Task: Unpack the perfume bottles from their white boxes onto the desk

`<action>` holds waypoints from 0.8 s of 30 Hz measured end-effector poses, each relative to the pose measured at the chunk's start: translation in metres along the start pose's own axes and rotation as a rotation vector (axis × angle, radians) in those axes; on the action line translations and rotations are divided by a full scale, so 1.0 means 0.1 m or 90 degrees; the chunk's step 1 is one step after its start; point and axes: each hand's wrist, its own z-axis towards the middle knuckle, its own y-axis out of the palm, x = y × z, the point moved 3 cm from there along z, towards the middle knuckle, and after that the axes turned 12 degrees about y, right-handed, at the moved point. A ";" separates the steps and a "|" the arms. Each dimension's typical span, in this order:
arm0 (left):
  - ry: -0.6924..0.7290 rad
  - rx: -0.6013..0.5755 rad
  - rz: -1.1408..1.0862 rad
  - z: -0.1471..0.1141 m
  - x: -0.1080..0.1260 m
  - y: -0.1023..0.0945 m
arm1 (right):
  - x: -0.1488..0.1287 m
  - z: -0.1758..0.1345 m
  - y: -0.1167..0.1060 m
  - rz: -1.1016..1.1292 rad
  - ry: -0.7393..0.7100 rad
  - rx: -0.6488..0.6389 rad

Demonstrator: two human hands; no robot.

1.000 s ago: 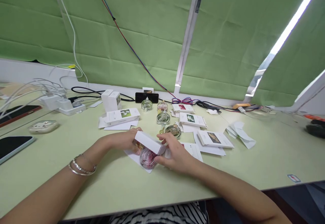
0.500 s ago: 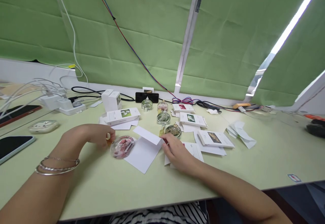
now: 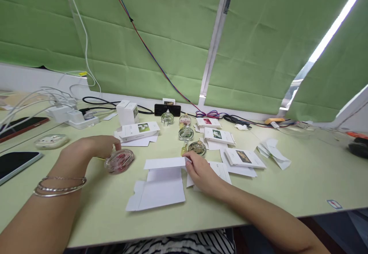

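My left hand [image 3: 105, 146] is closed on the neck end of a round glass perfume bottle [image 3: 120, 161] with pink inside, tilted low over the table; part of its grip is hidden behind the wrist. An opened-out white box [image 3: 165, 190], inner side up, lies between my hands. At its upper right corner, my right hand [image 3: 202, 173] pinches the edge between thumb and fingers. Just beyond that hand are a dark-patterned perfume bottle [image 3: 197, 149] and a green one [image 3: 186, 133]. A printed white card or flattened box [image 3: 220, 172] lies partly under the right hand.
Flattened boxes with pictures [image 3: 244, 158] lie to the right, near crumpled paper [image 3: 274, 152]. An upright white box [image 3: 127, 112] stands at the back left. A phone [image 3: 167, 110] leans behind the bottles. Power strip and cables [image 3: 79, 119], plus another phone [image 3: 17, 165], are at left.
My left hand has moved the pink bottle left, off the white box. The box has turned and spread out nearer to me. My right hand has stayed nearly in place.
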 end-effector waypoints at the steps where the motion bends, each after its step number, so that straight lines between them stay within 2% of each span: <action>1: -0.020 -0.031 0.018 -0.03 0.07 0.00 | 0.00 0.00 0.00 -0.002 -0.002 -0.001; 3: -0.039 -0.074 0.037 -0.07 0.15 -0.01 | 0.01 0.00 0.01 -0.006 -0.010 -0.005; 7: 0.006 -0.072 -0.011 -0.06 0.23 0.00 | 0.00 -0.02 0.05 -0.037 -0.032 -0.031; 11: 0.140 0.005 -0.088 -0.02 0.50 -0.04 | -0.09 -0.08 -0.04 -0.113 -0.088 -0.057; 13: 0.230 0.006 -0.137 -0.05 0.72 -0.05 | -0.16 -0.12 -0.18 -0.167 -0.124 -0.074; 16: 0.310 -0.075 -0.173 -0.11 1.03 0.00 | -0.16 -0.21 -0.42 -0.246 -0.106 -0.146; 20: 0.351 -0.226 -0.183 -0.17 1.31 0.19 | 0.05 -0.33 -0.57 -0.331 0.035 -0.232; 22: 0.377 -0.255 -0.142 -0.18 1.41 0.29 | 0.17 -0.37 -0.56 -0.356 0.075 -0.237; 24: 0.379 -0.249 -0.081 -0.17 1.48 0.36 | 0.24 -0.40 -0.54 -0.374 0.085 -0.220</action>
